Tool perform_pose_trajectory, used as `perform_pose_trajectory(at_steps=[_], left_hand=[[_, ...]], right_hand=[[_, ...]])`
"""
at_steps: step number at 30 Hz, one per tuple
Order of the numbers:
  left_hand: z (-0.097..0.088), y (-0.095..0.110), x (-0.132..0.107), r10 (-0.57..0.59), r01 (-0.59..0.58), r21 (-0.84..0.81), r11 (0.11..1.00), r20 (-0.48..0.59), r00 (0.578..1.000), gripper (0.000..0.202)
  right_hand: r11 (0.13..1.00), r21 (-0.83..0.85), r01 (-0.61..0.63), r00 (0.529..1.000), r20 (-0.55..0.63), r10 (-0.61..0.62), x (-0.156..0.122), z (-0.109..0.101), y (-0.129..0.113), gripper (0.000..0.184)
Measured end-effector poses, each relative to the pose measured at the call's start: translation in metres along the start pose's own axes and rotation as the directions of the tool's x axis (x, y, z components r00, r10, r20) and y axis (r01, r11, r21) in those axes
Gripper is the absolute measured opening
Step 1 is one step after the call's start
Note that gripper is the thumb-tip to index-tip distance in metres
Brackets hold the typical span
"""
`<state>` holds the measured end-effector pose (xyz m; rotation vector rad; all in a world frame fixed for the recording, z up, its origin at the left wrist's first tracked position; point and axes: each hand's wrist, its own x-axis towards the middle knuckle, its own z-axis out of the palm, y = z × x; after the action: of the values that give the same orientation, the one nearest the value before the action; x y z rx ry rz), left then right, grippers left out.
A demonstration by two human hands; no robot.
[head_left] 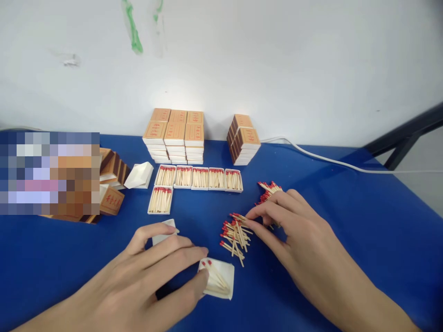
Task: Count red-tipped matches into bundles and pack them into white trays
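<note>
My left hand point(155, 272) is at the front. Its thumb and a fingertip grip the left side of a white matchbox tray point(226, 272), in which a few red-tipped matches point(217, 276) lie slanted. Beneath its outer fingers, a second white tray point(162, 238) is partly covered. On the right, my right hand point(294, 230) pinches a few matches point(238, 216) between thumb and forefinger. Those are just above a loose pile of matches point(237, 237) on the blue table. A further heap of matches point(268, 189) is partly hidden behind the right hand.
Several filled match trays point(200, 178) form a row, with one filled tray point(160, 200) in front. Behind stand stacked matchboxes point(175, 133) and a smaller stack point(244, 138). Leftward are an upturned-edge white tray point(140, 175) and jumbled matchboxes point(112, 200). A white cable point(325, 161) runs along the wall.
</note>
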<state>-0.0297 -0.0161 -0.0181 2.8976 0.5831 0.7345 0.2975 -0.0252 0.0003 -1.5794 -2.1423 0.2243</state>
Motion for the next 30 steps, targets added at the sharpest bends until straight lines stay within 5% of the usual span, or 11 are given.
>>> perform_pose_trajectory(at_steps=[6,11,17,22,30], left_hand=[[-0.006,-0.003,0.007,-0.002,0.001,0.029,1.0,0.021,1.0,0.03],[-0.009,0.0,0.016,-0.07,0.07,0.012,0.997,-0.002,0.998,0.011],[-0.004,0.008,0.023,-0.162,0.156,-0.064,0.986,-0.112,0.98,0.026],[-0.005,0.011,0.025,-0.197,0.184,-0.107,0.977,-0.132,0.971,0.022],[-0.002,0.008,0.019,-0.183,0.165,-0.131,0.978,-0.145,0.972,0.016]], right_hand=[[0.997,-0.047,0.061,0.998,0.009,-0.06,0.0,0.0,0.0,0.022],[1.0,-0.025,0.013,1.0,-0.006,-0.013,0.0,0.001,-0.004,0.022],[0.979,0.203,-0.006,1.0,0.024,0.001,0.0,-0.002,-0.025,0.012],[0.915,0.389,0.105,0.989,0.053,-0.136,-0.004,0.004,-0.042,0.012],[0.917,0.35,0.192,0.972,0.062,-0.227,-0.006,0.018,-0.043,0.012]])
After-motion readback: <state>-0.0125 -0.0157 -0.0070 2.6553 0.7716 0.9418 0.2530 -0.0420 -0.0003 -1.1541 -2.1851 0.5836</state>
